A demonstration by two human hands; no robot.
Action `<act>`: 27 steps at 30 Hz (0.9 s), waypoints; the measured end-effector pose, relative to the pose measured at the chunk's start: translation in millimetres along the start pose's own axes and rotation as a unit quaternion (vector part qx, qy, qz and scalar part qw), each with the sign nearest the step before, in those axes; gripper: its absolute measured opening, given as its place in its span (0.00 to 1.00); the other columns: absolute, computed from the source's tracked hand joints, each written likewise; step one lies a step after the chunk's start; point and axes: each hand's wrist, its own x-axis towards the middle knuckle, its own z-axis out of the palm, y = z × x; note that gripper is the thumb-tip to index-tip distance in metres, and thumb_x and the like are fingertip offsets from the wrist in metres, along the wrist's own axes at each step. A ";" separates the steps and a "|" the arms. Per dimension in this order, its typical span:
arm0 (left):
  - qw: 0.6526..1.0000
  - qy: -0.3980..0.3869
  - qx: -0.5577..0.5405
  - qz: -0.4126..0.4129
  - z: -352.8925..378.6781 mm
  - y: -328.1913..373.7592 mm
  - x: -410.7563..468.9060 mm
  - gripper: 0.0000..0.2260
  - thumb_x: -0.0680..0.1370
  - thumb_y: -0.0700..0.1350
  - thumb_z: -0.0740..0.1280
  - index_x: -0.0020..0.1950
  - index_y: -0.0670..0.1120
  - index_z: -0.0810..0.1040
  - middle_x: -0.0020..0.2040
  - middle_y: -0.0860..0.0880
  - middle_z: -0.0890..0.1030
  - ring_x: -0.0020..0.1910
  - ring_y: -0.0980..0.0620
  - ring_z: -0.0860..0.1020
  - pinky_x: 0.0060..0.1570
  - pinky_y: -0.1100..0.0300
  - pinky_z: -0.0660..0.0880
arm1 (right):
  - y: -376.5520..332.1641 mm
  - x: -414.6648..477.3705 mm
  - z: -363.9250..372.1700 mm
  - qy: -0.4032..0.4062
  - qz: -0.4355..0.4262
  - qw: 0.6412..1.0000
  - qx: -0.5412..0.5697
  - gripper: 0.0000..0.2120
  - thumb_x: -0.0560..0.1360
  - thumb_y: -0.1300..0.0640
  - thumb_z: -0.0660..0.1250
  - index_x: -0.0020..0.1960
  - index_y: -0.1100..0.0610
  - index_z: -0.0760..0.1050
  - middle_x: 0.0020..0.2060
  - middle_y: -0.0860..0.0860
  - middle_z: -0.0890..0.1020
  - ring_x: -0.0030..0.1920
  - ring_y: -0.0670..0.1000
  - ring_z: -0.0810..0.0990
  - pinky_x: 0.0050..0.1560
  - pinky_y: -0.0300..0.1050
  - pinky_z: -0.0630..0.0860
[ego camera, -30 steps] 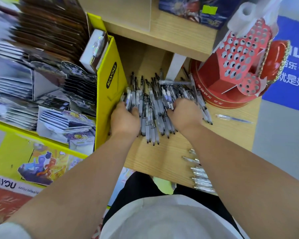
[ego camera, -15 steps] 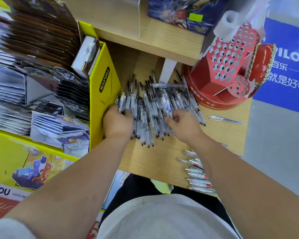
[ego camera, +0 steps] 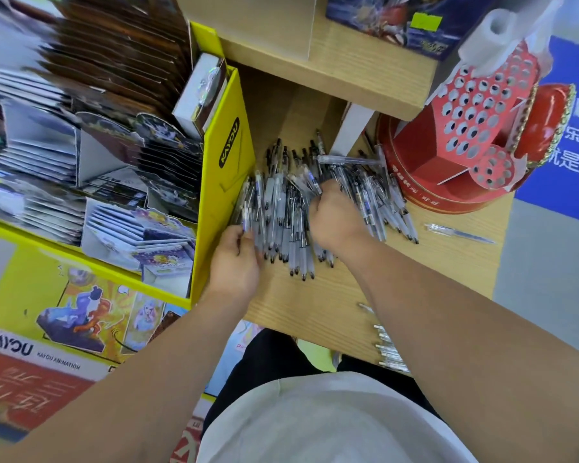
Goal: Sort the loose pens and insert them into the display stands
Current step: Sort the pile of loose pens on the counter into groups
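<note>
We are looking down on a heap of clear pens spread across the wooden shelf, wedged between the yellow card display box on one side and the red display stand with its rows of round holes on the other. Our left hand sits at the near left edge of the heap, fingers curled around a few pen barrels there, right up beside the yellow box. Our right hand is planted on the middle of the heap, knuckles up, fingers closed into the pens; how many it actually grips we cannot tell. Most pens run lengthways away from us, dark tips pointing back towards our body, clip ends towards the shelf's back. On the right of the heap they fan out, slanting towards the red stand. One pen lies crosswise over the top. A single pen rests apart on the right, and a neat row of pens lies at the near edge, partly hidden by our right forearm.
</note>
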 end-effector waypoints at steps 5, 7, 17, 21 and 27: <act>1.000 -0.004 -0.006 -0.007 -3.9 -4.6 2.3 0.08 0.85 0.49 0.58 0.48 0.50 0.73 0.35 0.50 0.76 0.35 0.48 0.73 0.41 0.50 0.71 | -2.8 -1.2 9.5 0.035 -0.023 0.990 -0.133 0.11 0.83 0.50 0.59 0.59 0.58 0.68 0.32 0.46 0.69 0.36 0.55 0.76 0.33 0.47 0.70; 1.000 -0.005 -0.003 -0.013 -3.1 -2.4 3.0 0.08 0.85 0.49 0.58 0.53 0.48 0.74 0.35 0.50 0.75 0.35 0.49 0.72 0.40 0.55 0.69 | -3.3 -2.0 11.5 0.033 -0.019 0.985 -0.169 0.13 0.83 0.49 0.61 0.59 0.58 0.68 0.31 0.46 0.68 0.34 0.54 0.75 0.30 0.46 0.70; 0.997 -0.038 -0.047 -0.053 1.4 14.3 -4.2 0.13 0.78 0.57 0.60 0.54 0.49 0.72 0.45 0.39 0.77 0.42 0.39 0.72 0.45 0.46 0.71 | -11.2 -6.3 -3.7 -0.036 0.025 0.965 -0.257 0.17 0.78 0.67 0.60 0.67 0.64 0.68 0.47 0.57 0.81 0.44 0.59 0.80 0.39 0.50 0.73; 0.991 -0.068 -0.086 -0.076 6.6 31.5 -15.3 0.35 0.72 0.67 0.66 0.66 0.40 0.70 0.65 0.32 0.74 0.55 0.32 0.77 0.53 0.39 0.77 | -5.4 -20.1 -16.8 -0.056 0.027 0.994 -0.086 0.08 0.84 0.55 0.58 0.47 0.57 0.67 0.39 0.53 0.77 0.34 0.50 0.76 0.30 0.42 0.67; 0.976 -0.147 -0.137 -0.079 24.6 42.9 -25.4 0.21 0.78 0.55 0.71 0.62 0.40 0.76 0.40 0.47 0.84 0.34 0.52 0.82 0.33 0.53 0.78 | -13.1 -61.3 -22.0 -0.198 -0.067 0.977 -0.026 0.08 0.83 0.55 0.60 0.57 0.58 0.74 0.49 0.55 0.81 0.47 0.56 0.80 0.48 0.51 0.78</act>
